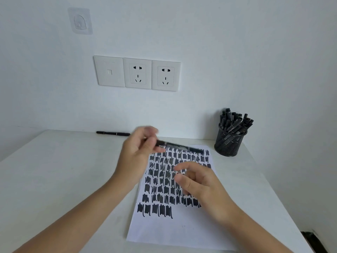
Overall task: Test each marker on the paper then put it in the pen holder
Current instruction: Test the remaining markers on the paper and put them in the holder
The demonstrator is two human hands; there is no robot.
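Observation:
My left hand (pixel 138 152) pinches one end of a black marker (pixel 182 146) and holds it level above the top of the paper (pixel 175 229); the marker points right and is blurred. My right hand (pixel 198 181) hovers over the middle of the paper with fingers loosely curled and nothing in them. The white sheet is covered with rows of black test scribbles. A black mesh pen holder (pixel 229 143) stands at the back right with several black markers in it. Another black marker (pixel 113 133) lies by the wall at the back of the table.
The white table (pixel 63 179) meets a white wall with three socket plates (pixel 137 73). The table's right edge drops off past the paper and the holder. A dark object (pixel 315 240) sits low at the bottom right.

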